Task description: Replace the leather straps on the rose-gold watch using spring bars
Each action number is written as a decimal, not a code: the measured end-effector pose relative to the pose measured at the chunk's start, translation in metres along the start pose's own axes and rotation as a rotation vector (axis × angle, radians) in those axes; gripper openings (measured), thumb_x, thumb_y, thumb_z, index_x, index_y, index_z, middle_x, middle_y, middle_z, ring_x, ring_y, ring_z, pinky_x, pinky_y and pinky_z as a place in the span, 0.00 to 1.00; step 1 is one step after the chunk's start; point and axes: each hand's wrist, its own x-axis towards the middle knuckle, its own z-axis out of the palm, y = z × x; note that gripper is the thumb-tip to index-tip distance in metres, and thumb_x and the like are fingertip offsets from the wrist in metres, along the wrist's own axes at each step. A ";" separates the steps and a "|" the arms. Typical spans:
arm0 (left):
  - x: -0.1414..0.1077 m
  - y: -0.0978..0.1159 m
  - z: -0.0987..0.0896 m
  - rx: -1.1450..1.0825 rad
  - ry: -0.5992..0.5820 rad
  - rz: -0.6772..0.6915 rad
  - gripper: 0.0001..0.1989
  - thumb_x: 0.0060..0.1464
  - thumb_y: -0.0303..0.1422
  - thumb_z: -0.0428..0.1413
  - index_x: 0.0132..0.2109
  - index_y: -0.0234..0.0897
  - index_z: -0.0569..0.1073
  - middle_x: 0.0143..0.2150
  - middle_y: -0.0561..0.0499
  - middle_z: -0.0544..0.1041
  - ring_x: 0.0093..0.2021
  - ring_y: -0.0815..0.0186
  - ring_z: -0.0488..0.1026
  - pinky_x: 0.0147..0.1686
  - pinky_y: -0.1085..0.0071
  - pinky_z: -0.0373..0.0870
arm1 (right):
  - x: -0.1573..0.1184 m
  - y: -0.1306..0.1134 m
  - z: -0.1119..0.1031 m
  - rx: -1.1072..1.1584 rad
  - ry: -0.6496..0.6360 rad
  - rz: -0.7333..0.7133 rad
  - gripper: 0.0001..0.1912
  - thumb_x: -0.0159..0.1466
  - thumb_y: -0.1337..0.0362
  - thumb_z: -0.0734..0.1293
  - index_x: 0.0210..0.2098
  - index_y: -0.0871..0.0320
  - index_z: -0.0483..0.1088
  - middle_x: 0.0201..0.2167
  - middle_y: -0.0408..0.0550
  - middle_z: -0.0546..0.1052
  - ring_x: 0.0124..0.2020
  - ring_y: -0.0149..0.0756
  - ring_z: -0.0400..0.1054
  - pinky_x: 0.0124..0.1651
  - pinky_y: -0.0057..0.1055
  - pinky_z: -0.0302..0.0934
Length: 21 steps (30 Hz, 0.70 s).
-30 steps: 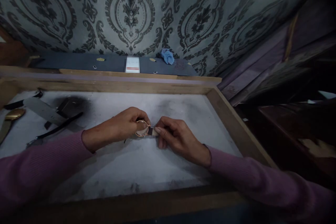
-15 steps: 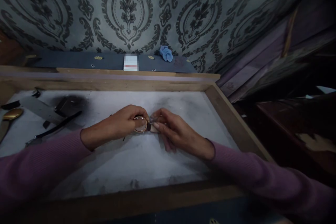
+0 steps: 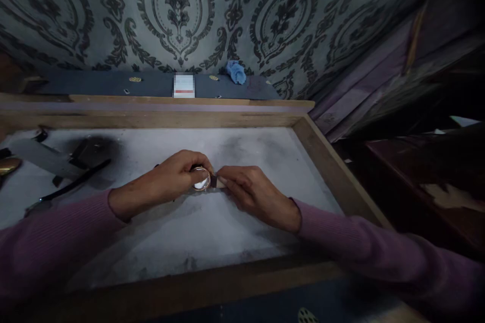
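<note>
Pinching a round watch case point(image 3: 202, 183), left grip point(image 3: 175, 175) is closed on it: thumb comes in from 9 o'clock across the face, forefinger curls over the 12 o'clock edge, rim exposed around 3 to 6. Case sits at the fingertip end of that grip. Strap piece point(image 3: 220, 182), dark with a pale section, is just off the case at 3 o'clock; right grip point(image 3: 253, 190) has it between thumb and fingers at its outer end. Can't tell if strap and case are joined, or if either touches the tabletop point(image 3: 212, 237). Measured from the case: long black strap point(image 3: 78, 180) at 9 o'clock, well apart; gold-coloured round piece point(image 3: 9, 165) farther out at 9; blue cloth point(image 3: 236, 73) at 1.
</note>
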 end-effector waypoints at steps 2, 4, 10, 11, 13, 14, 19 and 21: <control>0.000 0.002 0.001 -0.030 0.004 -0.018 0.09 0.47 0.33 0.50 0.33 0.33 0.71 0.29 0.51 0.71 0.30 0.67 0.65 0.31 0.71 0.61 | -0.001 0.003 0.002 -0.087 0.027 -0.081 0.15 0.68 0.67 0.54 0.26 0.59 0.61 0.22 0.41 0.63 0.23 0.27 0.57 0.27 0.25 0.52; -0.001 0.004 0.002 -0.055 0.012 -0.032 0.09 0.46 0.33 0.50 0.33 0.33 0.71 0.29 0.51 0.71 0.30 0.67 0.65 0.31 0.71 0.60 | -0.001 0.006 0.004 -0.115 0.032 -0.116 0.14 0.68 0.68 0.53 0.27 0.60 0.62 0.23 0.42 0.64 0.24 0.28 0.58 0.29 0.26 0.53; 0.000 0.000 0.003 -0.097 0.035 -0.076 0.08 0.46 0.31 0.51 0.32 0.32 0.71 0.27 0.52 0.70 0.26 0.69 0.63 0.28 0.72 0.58 | -0.002 0.008 0.007 -0.127 0.074 -0.154 0.14 0.68 0.70 0.53 0.29 0.61 0.64 0.24 0.44 0.66 0.24 0.29 0.60 0.29 0.26 0.54; 0.001 -0.002 0.003 -0.094 0.040 -0.074 0.08 0.47 0.31 0.51 0.32 0.32 0.72 0.26 0.52 0.70 0.26 0.69 0.63 0.27 0.72 0.58 | -0.002 0.008 0.008 -0.124 0.080 -0.156 0.14 0.68 0.70 0.53 0.29 0.60 0.64 0.24 0.44 0.66 0.24 0.29 0.60 0.29 0.26 0.54; 0.002 -0.004 0.003 -0.090 0.057 -0.062 0.08 0.47 0.31 0.51 0.32 0.32 0.72 0.26 0.52 0.70 0.26 0.69 0.63 0.27 0.72 0.59 | -0.002 0.008 0.008 -0.110 0.092 -0.156 0.14 0.67 0.70 0.54 0.28 0.60 0.64 0.23 0.43 0.65 0.24 0.28 0.59 0.28 0.25 0.54; 0.002 -0.005 0.003 -0.089 0.066 -0.055 0.08 0.47 0.32 0.51 0.32 0.32 0.73 0.25 0.52 0.70 0.25 0.69 0.63 0.27 0.72 0.59 | -0.001 0.008 0.008 -0.101 0.094 -0.156 0.13 0.67 0.70 0.54 0.28 0.60 0.63 0.23 0.43 0.65 0.24 0.28 0.59 0.28 0.25 0.53; 0.002 -0.006 0.004 -0.091 0.083 -0.044 0.08 0.47 0.32 0.51 0.31 0.32 0.72 0.25 0.52 0.70 0.25 0.69 0.63 0.28 0.71 0.59 | 0.000 0.006 0.008 -0.076 0.089 -0.144 0.14 0.67 0.71 0.54 0.25 0.59 0.61 0.21 0.40 0.61 0.22 0.26 0.55 0.26 0.25 0.51; 0.001 -0.005 0.005 -0.102 0.089 -0.055 0.08 0.46 0.32 0.51 0.31 0.32 0.72 0.25 0.52 0.70 0.26 0.69 0.63 0.28 0.71 0.59 | 0.000 0.004 0.007 -0.063 0.090 -0.126 0.15 0.67 0.70 0.54 0.24 0.59 0.60 0.20 0.40 0.60 0.21 0.26 0.55 0.26 0.25 0.51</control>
